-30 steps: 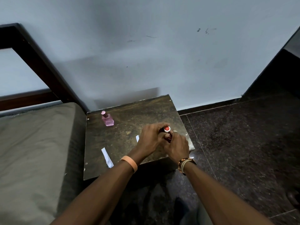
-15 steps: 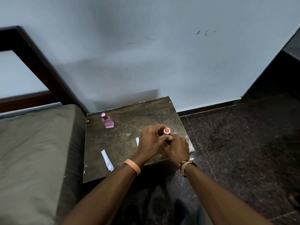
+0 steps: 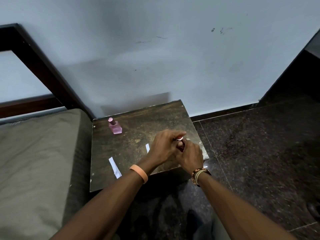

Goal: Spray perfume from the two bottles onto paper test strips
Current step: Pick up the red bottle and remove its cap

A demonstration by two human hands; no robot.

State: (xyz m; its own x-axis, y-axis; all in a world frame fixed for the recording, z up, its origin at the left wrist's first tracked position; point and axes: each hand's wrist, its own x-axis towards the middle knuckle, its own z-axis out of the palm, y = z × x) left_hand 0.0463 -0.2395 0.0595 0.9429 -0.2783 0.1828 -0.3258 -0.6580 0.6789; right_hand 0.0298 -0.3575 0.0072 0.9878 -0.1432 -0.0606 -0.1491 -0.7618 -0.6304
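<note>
**Head view: both hands on the first bottle, nothing visibly sprayed**

Nearest the camera, two forearms reach in, the left with an orange wristband (image 3: pixel 139 172) and the right with a beaded bracelet (image 3: pixel 200 174). Beyond them the left hand (image 3: pixel 162 146) and right hand (image 3: pixel 190 155) meet over the right part of the table (image 3: pixel 138 129). Both clasp a small red-topped bottle (image 3: pixel 180 138): the right hand's fingers wrap round its body, and the left hand's fingers curl over and around its top.

The near strip (image 3: pixel 114 167) lies flat towards the table's front left, well apart from the hands. The second strip (image 3: pixel 147 147) lies just beside the left hand, which covers its lower end. Farther back, the pink bottle (image 3: pixel 115 126) stands upright with its cap on near the far left corner, and no hand is on it.

The task looks to be at an early stage. This bottle seems to be getting readied or aimed, and the pink one has yet to be taken up.

Most of the held bottle is hidden by the fingers. I cannot tell whether the red top is a cap or the sprayer itself, nor which way any nozzle points. Neither strip shows any dampness at this size, so whether either has been sprayed is unclear.
</note>
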